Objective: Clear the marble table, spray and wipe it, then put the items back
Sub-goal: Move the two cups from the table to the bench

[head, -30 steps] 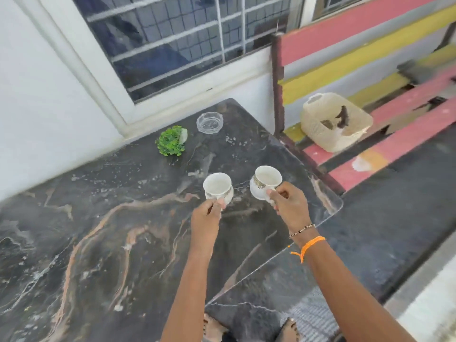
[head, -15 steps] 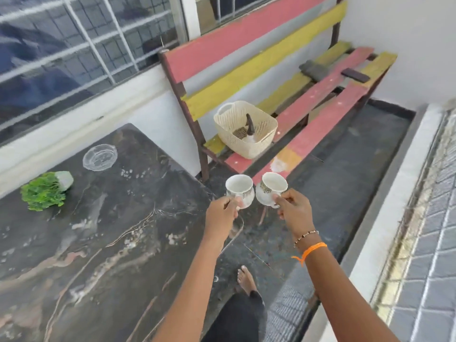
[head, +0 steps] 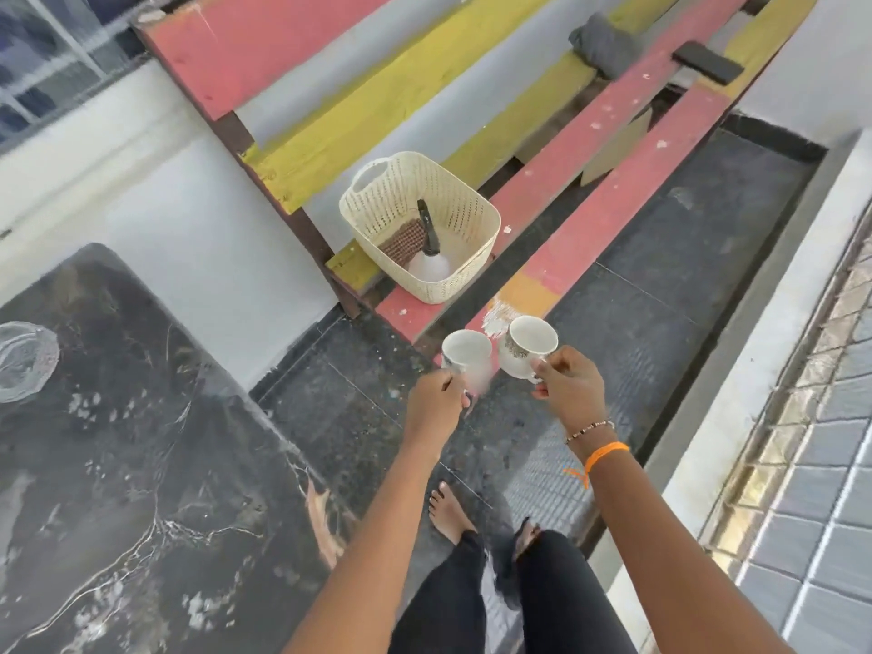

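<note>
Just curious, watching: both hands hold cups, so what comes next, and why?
Probably set both cups down on the red bench slat beside the cream basket: left hand and right hand each hold a white cup just short of it.

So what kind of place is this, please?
Probably a house veranda or balcony: a red and yellow slatted wooden bench against the wall, a barred window, and a dark marble table on dark stone flooring.

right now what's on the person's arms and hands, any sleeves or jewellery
Both forearms are bare, with no sleeves or gloves in view. The right hand has a thin beaded bracelet at the wrist and an orange thread band just behind it. The left hand wears nothing visible.
</note>
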The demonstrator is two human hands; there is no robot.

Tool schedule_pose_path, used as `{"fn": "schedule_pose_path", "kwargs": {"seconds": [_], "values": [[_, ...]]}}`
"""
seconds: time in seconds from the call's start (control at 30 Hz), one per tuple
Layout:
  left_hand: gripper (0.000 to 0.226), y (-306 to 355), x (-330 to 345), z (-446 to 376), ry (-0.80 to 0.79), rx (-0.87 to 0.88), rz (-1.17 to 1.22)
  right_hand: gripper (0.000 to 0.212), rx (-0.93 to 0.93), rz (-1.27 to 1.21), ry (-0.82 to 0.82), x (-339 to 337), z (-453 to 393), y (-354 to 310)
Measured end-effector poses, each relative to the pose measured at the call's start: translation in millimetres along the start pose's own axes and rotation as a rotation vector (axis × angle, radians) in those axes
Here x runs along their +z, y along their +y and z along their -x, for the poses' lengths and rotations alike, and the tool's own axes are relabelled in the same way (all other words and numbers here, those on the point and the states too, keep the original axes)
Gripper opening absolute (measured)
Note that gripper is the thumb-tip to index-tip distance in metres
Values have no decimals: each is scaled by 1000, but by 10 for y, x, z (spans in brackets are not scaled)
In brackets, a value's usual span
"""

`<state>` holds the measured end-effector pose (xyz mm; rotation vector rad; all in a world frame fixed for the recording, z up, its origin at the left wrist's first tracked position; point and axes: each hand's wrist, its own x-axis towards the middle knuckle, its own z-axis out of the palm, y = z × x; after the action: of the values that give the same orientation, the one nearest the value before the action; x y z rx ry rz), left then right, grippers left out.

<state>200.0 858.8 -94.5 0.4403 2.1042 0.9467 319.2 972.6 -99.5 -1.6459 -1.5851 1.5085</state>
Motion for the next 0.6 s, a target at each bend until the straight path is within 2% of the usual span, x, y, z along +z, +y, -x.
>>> {"fn": "schedule_pose_path", "kwargs": {"seconds": [0.27,0.47,0.6], "values": [[28,-108,575,-801,61,-149,-33,22,60,198,-79,201,-1150,369],[29,-241,1012,-1172,125,-245,74,31,36,333,-227,406,-1769,624],[26,-342,1174,-1301,185,-267,109,19,-24,448,-327,511,-1993,647]]}}
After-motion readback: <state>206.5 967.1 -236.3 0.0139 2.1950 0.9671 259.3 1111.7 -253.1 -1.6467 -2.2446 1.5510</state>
